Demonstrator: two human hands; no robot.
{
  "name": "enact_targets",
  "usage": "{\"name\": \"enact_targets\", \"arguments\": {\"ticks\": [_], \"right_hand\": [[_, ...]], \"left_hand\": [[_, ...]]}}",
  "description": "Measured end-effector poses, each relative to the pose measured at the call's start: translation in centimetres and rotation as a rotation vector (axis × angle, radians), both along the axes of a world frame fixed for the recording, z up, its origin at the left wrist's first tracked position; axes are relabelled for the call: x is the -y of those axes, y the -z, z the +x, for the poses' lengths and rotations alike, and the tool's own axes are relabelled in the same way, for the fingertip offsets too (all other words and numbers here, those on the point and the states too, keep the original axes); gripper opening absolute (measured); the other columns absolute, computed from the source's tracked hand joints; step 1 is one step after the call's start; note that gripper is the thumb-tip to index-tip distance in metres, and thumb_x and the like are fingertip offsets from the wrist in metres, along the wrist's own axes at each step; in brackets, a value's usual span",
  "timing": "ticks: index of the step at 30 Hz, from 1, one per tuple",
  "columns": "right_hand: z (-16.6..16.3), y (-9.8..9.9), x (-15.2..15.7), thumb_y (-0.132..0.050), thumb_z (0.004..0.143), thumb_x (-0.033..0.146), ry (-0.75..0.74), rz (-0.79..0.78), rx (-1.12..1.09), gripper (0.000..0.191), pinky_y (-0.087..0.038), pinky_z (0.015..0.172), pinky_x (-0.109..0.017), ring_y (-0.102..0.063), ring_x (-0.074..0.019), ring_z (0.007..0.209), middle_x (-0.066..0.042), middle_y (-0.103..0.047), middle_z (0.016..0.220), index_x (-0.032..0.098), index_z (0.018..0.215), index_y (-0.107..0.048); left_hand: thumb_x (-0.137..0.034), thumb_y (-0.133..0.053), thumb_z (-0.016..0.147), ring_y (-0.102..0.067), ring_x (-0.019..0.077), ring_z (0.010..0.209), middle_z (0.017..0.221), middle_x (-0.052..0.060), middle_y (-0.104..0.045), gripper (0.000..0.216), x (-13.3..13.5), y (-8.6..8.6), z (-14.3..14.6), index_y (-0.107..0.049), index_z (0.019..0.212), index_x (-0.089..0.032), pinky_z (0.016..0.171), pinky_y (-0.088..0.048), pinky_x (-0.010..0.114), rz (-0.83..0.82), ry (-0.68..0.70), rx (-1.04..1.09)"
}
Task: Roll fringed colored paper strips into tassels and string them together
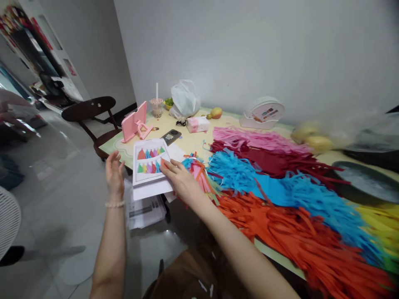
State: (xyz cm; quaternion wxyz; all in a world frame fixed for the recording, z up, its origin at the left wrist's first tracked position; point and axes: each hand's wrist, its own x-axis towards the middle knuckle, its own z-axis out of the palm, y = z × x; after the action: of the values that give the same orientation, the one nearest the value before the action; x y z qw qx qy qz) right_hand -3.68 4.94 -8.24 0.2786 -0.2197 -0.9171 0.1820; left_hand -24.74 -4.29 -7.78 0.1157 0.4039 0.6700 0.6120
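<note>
A sheet printed with rows of colourful tassels [151,160] lies on white paper at the table's left corner, partly over the front edge. My right hand [179,176] rests on the lower right of this sheet, its fingers stretched out and lying over it; its thumb is hidden. To the left of the paper, my left hand [114,176] is raised off the table, open, with fingers apart and nothing in it. Next to my right hand is a bundle of multicoloured paper strips [201,176]. Blue fringed paper [268,187] and orange fringed paper [280,224] spread out on the right.
Pink fringed paper [258,139] and dark red fringed paper [264,160] lie farther back. Behind the sheet are a pink stand [135,122], a dark phone-like object [171,136], a lidded drink cup [156,109] and a tissue pack [198,124]. A wooden chair [90,110] stands left.
</note>
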Motion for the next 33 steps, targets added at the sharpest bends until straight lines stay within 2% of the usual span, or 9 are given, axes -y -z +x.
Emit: {"name": "enact_targets", "arguments": {"ticks": [3,6,10,12,15,18,24,29,33], "right_hand": [[-0.6,0.6,-1.1,-0.044,0.091,0.002,-0.059,0.0,0.071,0.048,-0.041,0.113,-0.045,-0.041,-0.0272,0.139,-0.019,-0.053,0.144,0.013,0.134,-0.061],[-1.2,1.5,-1.5,-0.046,0.086,-0.002,-0.137,-0.061,0.02,0.051,-0.039,0.114,-0.044,-0.044,-0.0246,0.138,-0.018,-0.055,0.143,0.013,0.131,-0.063],[-0.4,1.9,-2.3,-0.054,0.087,0.008,-0.163,-0.091,-0.034,0.041,-0.041,0.113,-0.046,-0.049,-0.0252,0.134,-0.013,-0.061,0.137,0.02,0.124,-0.068],[0.5,1.7,-2.9,-0.06,0.091,0.025,-0.008,-0.065,-0.045,0.037,-0.033,0.115,-0.054,-0.042,-0.0314,0.139,-0.017,-0.057,0.14,0.017,0.126,-0.066],[1.5,2.3,-3.2,-0.065,0.086,0.048,0.415,-0.059,0.032,0.067,-0.021,0.112,-0.068,-0.024,-0.0455,0.145,-0.027,-0.037,0.153,0.008,0.139,-0.054],[1.7,4.4,-2.7,-0.076,0.077,0.044,0.544,-0.151,0.177,0.084,-0.025,0.108,-0.07,-0.022,-0.053,0.143,-0.033,-0.025,0.156,0.004,0.144,-0.046],[3.0,7.3,-2.7,-0.047,0.077,-0.005,0.491,-0.187,0.142,0.061,-0.036,0.112,-0.054,-0.037,-0.0392,0.141,-0.028,-0.033,0.155,0.004,0.137,-0.055],[5.7,5.8,-1.8,-0.037,0.076,-0.006,0.447,-0.173,0.007,0.068,-0.036,0.117,-0.044,-0.038,-0.0251,0.143,-0.018,-0.038,0.155,0.009,0.14,-0.054],[7.8,5.4,2.2,-0.039,0.072,-0.006,0.215,-0.098,-0.187,0.076,-0.031,0.12,-0.045,-0.028,-0.0219,0.148,-0.011,-0.031,0.16,0.017,0.144,-0.051]], "left_hand": [[-0.042,-0.074,0.079,-0.038,0.0322,0.139,0.146,0.008,-0.051,0.045,1.8,1.0,0.0,-0.066,0.12,-0.023,0.119,-0.026,0.053,-0.118,0.153,-0.276],[-0.035,-0.065,0.086,-0.045,0.03,0.134,0.144,0.009,-0.054,0.039,3.0,3.1,0.5,-0.065,0.124,-0.025,0.116,-0.033,0.052,-0.276,0.297,-0.64],[-0.014,-0.046,0.09,-0.054,0.0256,0.125,0.135,0.009,-0.062,0.044,2.6,5.1,0.9,-0.062,0.13,-0.022,0.11,-0.043,0.046,-0.296,0.173,-0.831],[-0.01,-0.041,0.089,-0.057,0.025,0.121,0.13,0.008,-0.066,0.047,2.2,5.3,1.2,-0.064,0.129,-0.021,0.108,-0.045,0.044,-0.298,0.052,-0.838],[-0.011,-0.041,0.089,-0.056,0.0281,0.12,0.133,0.009,-0.063,0.047,1.6,5.0,1.9,-0.064,0.129,-0.021,0.106,-0.046,0.046,-0.342,-0.108,-0.831],[-0.01,-0.042,0.087,-0.053,0.0318,0.121,0.134,0.012,-0.062,0.047,1.0,4.7,2.5,-0.066,0.127,-0.018,0.103,-0.047,0.048,-0.404,-0.165,-0.82],[-0.012,-0.043,0.088,-0.053,0.0342,0.116,0.129,0.013,-0.064,0.042,-0.2,3.8,2.9,-0.068,0.121,-0.016,0.093,-0.052,0.048,-0.47,-0.219,-0.856],[-0.016,-0.047,0.09,-0.053,0.0322,0.115,0.129,0.013,-0.064,0.038,-0.8,3.8,5.0,-0.067,0.121,-0.014,0.095,-0.051,0.044,-0.514,-0.128,-0.933],[-0.015,-0.05,0.09,-0.053,0.0288,0.117,0.128,0.011,-0.065,0.036,-1.1,4.6,7.7,-0.067,0.121,-0.013,0.098,-0.051,0.039,-0.522,-0.075,-0.954]]}}
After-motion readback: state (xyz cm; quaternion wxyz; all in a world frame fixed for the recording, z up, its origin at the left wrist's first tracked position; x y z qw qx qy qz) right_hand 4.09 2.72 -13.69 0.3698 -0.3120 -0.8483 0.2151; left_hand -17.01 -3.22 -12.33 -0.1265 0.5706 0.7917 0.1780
